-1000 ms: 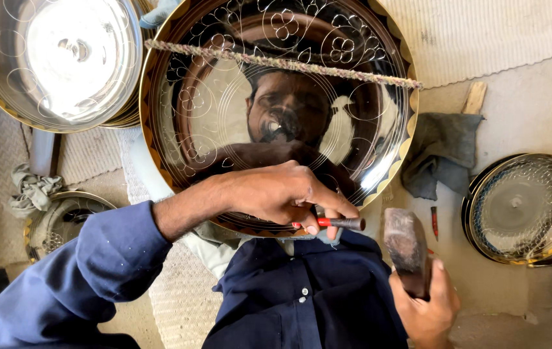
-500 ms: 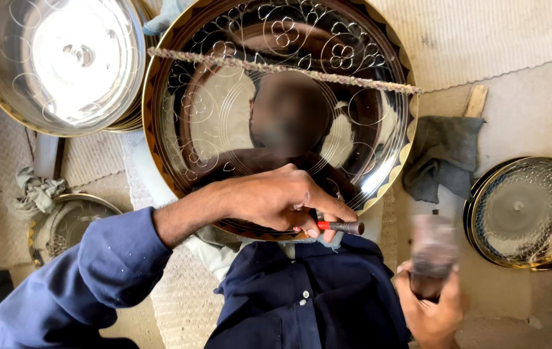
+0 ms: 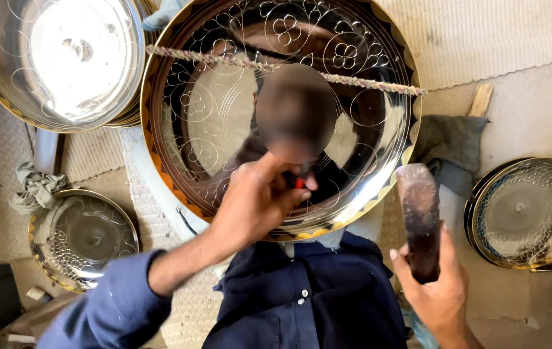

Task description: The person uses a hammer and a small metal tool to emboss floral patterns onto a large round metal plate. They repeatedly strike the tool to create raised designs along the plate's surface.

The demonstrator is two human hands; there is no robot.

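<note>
A large shiny engraved metal tray with a gold patterned rim rests tilted against my lap, a twisted cord stretched across it. My left hand presses on the tray's lower part and grips a small red-handled chisel, mostly hidden by the fingers. My right hand is to the right of the tray, gripping a dark, worn wooden mallet held upright beside the rim.
A second shiny tray lies at the upper left, a smaller engraved dish at the lower left, another round dish at the right. A grey rag and crumpled cloth lie on woven mats.
My left hand slid up and inward on the tray with the chisel. My right hand raised the mallet from low beside my lap toward the rim.
</note>
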